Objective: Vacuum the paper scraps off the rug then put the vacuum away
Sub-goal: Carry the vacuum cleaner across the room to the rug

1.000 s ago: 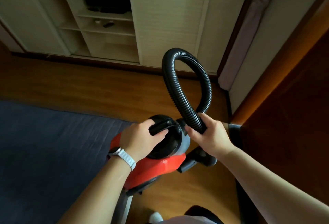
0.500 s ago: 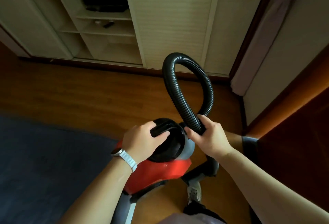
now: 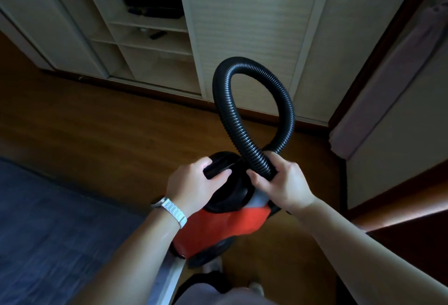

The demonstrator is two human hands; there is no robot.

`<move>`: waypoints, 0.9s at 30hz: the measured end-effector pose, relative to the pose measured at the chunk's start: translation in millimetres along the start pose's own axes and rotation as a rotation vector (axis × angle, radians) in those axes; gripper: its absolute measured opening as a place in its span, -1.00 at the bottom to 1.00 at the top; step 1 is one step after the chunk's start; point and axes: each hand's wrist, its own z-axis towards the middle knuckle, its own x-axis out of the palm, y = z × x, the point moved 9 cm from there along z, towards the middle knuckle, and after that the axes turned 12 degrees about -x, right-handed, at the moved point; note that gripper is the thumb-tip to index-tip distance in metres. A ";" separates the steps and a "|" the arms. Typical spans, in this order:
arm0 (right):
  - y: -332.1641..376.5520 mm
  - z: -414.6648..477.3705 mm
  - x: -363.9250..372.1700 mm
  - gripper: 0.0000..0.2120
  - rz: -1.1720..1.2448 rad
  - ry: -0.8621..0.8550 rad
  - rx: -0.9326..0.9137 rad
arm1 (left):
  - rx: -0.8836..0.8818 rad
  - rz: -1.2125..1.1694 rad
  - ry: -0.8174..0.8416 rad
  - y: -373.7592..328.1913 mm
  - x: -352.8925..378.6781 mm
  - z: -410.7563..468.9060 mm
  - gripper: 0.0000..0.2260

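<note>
A red canister vacuum (image 3: 225, 224) with a black top hangs in front of me above the wooden floor. My left hand (image 3: 191, 183) grips its black carry handle (image 3: 215, 169). My right hand (image 3: 281, 181) holds the black ribbed hose (image 3: 225, 110) near its lower end; the hose loops up and back down behind that hand. A silver tube (image 3: 172, 280) runs down below the vacuum. The dark blue rug (image 3: 48, 232) lies at lower left; I see no paper scraps on the part in view.
A cream wardrobe (image 3: 254, 25) with open shelves (image 3: 150, 45) stands ahead across the wooden floor (image 3: 121, 130). A pale wall and curtain edge (image 3: 388, 81) are at right, with a dark wooden panel (image 3: 412, 232) at lower right. My feet (image 3: 254, 287) show at the bottom.
I have stepped forward toward the wardrobe carrying the vacuum; the rug has slid back toward the lower left. Both hands keep the same grips.
</note>
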 end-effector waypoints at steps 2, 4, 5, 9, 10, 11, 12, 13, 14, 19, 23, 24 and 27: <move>-14.4 24.2 3.4 -0.57 -0.009 0.006 -0.011 | -0.006 0.005 -0.004 -5.5 2.7 25.8 -0.57; -26.7 48.8 9.4 -0.57 -0.022 0.012 -0.022 | -0.007 0.010 -0.008 -7.7 6.2 54.5 -0.56; -32.4 61.4 13.4 -0.58 -0.023 0.018 -0.029 | -0.011 0.011 -0.006 -7.6 8.6 69.9 -0.56; -62.8 117.7 31.1 -0.59 -0.063 0.028 -0.033 | 0.011 -0.027 0.016 -4.5 21.0 140.2 -0.56; -71.1 133.3 35.7 -0.59 -0.066 0.028 -0.020 | 0.016 -0.044 0.022 -3.2 22.3 159.1 -0.57; -78.0 149.2 40.1 -0.58 -0.062 0.029 -0.003 | 0.016 -0.059 0.029 -2.3 22.0 177.7 -0.59; -84.0 166.6 45.3 -0.58 -0.055 0.030 0.012 | 0.019 -0.069 0.032 -2.3 20.4 196.4 -0.61; -88.0 185.3 50.9 -0.59 -0.045 0.037 0.019 | 0.023 -0.078 0.031 -2.6 17.6 215.4 -0.61; -90.5 204.7 57.2 -0.60 -0.034 0.044 0.018 | 0.028 -0.092 0.026 -3.1 13.9 234.4 -0.63; -96.4 297.9 90.1 -0.68 0.048 0.056 0.004 | 0.044 -0.099 0.021 -8.6 -12.3 322.1 -0.67; -101.6 356.9 113.5 -0.68 0.101 0.067 0.000 | 0.060 -0.085 -0.044 -4.9 -34.7 374.7 -0.68; -104.6 372.8 119.2 -0.69 0.106 0.074 -0.008 | 0.054 -0.082 -0.058 -2.5 -39.7 389.6 -0.69; -119.0 416.1 139.4 -0.69 0.121 0.122 -0.023 | 0.001 -0.061 -0.037 6.6 -43.1 433.2 -0.69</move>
